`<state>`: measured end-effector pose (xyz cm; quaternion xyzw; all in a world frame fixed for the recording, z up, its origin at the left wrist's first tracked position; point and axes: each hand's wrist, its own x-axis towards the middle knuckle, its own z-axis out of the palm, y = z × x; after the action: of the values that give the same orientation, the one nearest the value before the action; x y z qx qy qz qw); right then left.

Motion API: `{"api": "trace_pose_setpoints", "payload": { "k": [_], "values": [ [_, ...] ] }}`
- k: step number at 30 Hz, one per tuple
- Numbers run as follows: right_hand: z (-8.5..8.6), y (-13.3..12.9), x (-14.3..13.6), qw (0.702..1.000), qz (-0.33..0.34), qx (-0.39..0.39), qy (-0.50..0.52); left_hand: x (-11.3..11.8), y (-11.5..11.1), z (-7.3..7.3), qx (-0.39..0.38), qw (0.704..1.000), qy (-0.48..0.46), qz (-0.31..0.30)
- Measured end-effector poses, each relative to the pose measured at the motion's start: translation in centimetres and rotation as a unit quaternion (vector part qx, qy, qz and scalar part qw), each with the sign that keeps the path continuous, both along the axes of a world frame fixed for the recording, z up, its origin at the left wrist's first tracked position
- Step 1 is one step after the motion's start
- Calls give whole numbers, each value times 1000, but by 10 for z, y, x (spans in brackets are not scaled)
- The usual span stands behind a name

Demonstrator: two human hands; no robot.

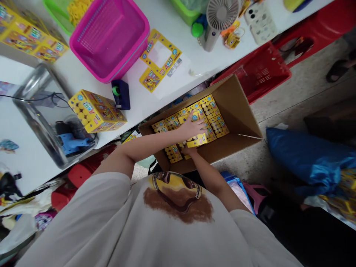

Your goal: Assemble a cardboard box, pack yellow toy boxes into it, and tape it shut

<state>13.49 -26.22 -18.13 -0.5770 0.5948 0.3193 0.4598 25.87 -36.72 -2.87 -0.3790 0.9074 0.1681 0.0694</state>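
Observation:
Inside an open cardboard carton, both of my hands are on one small yellow printed box. My left hand lies over its top with the fingers curled across it. My right hand grips the near lower side, its fingers partly hidden by the box. Under and around it, rows of matching yellow boxes with round window patterns line the carton floor. The right part of the carton shows bare cardboard.
On the white table stand a pink basket, a tape dispenser, a stack of yellow boxes, a flat yellow cutout and a fan. A red crate and a blue sack flank the carton.

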Motion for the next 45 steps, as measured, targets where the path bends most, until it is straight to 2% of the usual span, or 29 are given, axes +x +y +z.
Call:
{"api": "trace_pose_setpoints", "payload": {
  "k": [3, 5, 10, 16, 21, 26, 29, 32, 34, 36, 37, 39, 41, 42, 44, 45],
  "values": [
    [1, 2, -1, 1000, -12, -2, 13, 14, -1, -28, 115, 992, -29, 41],
    [3, 3, -1, 999, -26, -14, 20, 31, -5, -47, 155, 984, -53, 71],
    [5, 5, -3, 999, -45, -23, 20, 67, -5, -85, 201, 966, -84, 136],
    [4, 4, -1, 999, -41, -20, 17, 69, 18, -120, 235, 946, -100, 200],
    [3, 1, -1, 999, -30, -18, -24, 72, 24, -136, 271, 934, -121, 197],
    [0, 1, 2, 997, -50, -24, -62, 78, 36, -132, 284, 932, -125, 185],
    [-1, 1, 3, 995, -72, -39, -59, 72, 61, -120, 282, 930, -121, 203],
    [3, -4, 2, 992, -87, -65, -59, 66, 89, -98, 277, 928, -104, 226],
    [9, -11, 1, 989, -93, -93, -67, 72, 104, -76, 274, 930, -83, 230],
    [18, -20, 3, 984, -97, -126, -80, 96, 119, -45, 247, 936, -34, 248],
    [24, -24, 6, 981, -99, -142, -88, 116, 127, -26, 221, 938, -7, 267],
    [38, -31, 14, 974, -100, -174, -103, 173, 144, 16, 133, 929, 51, 342],
    [55, -34, 27, 962, -101, -216, -132, 244, 162, 59, 52, 903, 43, 424],
    [64, -34, 37, 952, -104, -241, -160, 279, 169, 78, 4, 882, 35, 470],
    [85, -31, 61, 923, -100, -288, -233, 342, 175, 109, -54, 852, 19, 520],
    [96, -28, 76, 909, -89, -305, -270, 367, 173, 118, -66, 852, 10, 519]
  ]
}}
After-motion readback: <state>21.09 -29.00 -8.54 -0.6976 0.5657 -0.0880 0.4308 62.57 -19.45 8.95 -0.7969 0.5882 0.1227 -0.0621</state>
